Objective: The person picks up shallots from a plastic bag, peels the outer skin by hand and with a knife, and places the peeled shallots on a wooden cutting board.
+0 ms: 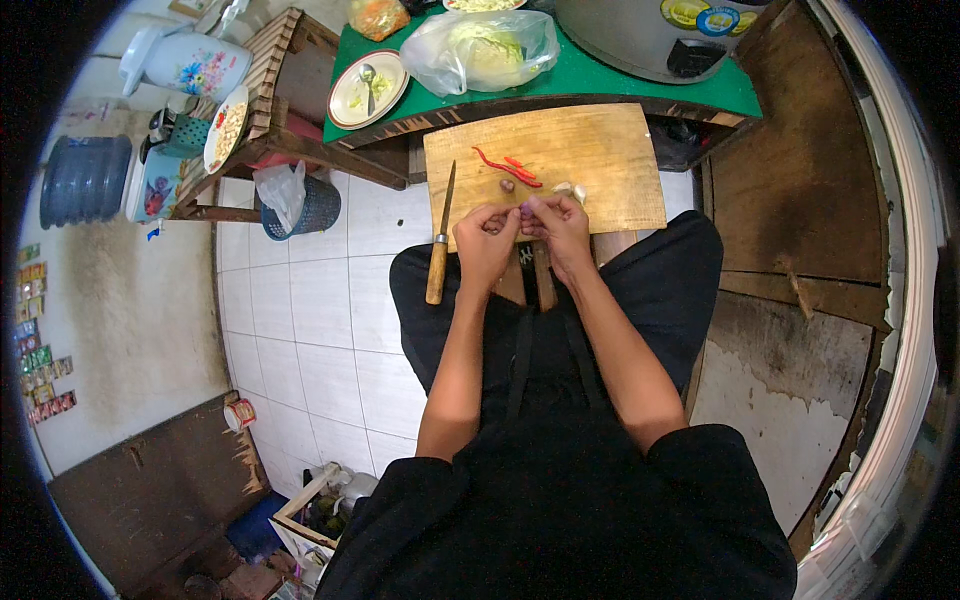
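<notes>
My left hand [484,244] and my right hand [561,229] meet over the near edge of a wooden cutting board [615,165]. Between their fingertips is a small purple shallot [527,208], mostly hidden; the right fingers pinch it and the left fingertips touch it. Just beyond the hands lie red chillies [499,163], another small shallot [507,185] and several garlic cloves [579,193]. A knife with a wooden handle [436,274] rests along the board's left side, its blade on the board and its handle reaching past the near edge.
Behind the board, a green-topped table [420,112] bears a plate with a spoon [349,94], a plastic bag with cabbage [480,56] and a large grey container [637,37]. A blue basket [319,206] stands on the tiled floor at left, near a wooden rack [330,150].
</notes>
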`<action>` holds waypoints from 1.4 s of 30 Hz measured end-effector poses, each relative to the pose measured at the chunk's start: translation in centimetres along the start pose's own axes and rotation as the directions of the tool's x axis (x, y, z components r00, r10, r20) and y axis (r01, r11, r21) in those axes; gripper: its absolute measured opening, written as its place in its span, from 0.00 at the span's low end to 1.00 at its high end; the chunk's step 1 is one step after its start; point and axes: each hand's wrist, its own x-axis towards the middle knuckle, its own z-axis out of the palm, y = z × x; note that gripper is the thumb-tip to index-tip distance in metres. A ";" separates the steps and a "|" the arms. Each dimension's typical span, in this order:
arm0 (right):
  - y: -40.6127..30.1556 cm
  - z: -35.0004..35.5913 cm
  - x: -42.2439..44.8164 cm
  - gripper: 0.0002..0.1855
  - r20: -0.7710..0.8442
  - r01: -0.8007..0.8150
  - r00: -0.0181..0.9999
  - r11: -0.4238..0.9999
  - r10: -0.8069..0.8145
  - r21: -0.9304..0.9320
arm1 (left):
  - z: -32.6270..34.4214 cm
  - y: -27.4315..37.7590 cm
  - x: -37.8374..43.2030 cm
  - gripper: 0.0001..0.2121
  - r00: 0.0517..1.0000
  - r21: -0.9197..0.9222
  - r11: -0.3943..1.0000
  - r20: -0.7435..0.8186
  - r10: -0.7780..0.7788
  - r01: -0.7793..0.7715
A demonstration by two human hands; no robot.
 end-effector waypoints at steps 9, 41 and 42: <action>0.3 0.3 0.0 0.08 0.029 0.070 0.997 0.975 -0.066 -0.209 | 0.3 -0.1 0.3 0.07 0.998 -0.015 0.999 -0.032 -0.050 0.049; -0.8 0.6 -0.3 0.12 0.171 -0.133 0.976 0.991 0.132 -0.003 | 0.6 -1.5 -0.1 0.03 0.986 -0.141 0.990 -0.160 -0.052 0.029; -0.8 0.4 -0.2 0.13 0.171 -0.136 0.976 0.991 0.134 0.002 | 0.7 -1.6 0.1 0.03 0.985 -0.213 0.974 -0.141 -0.104 0.073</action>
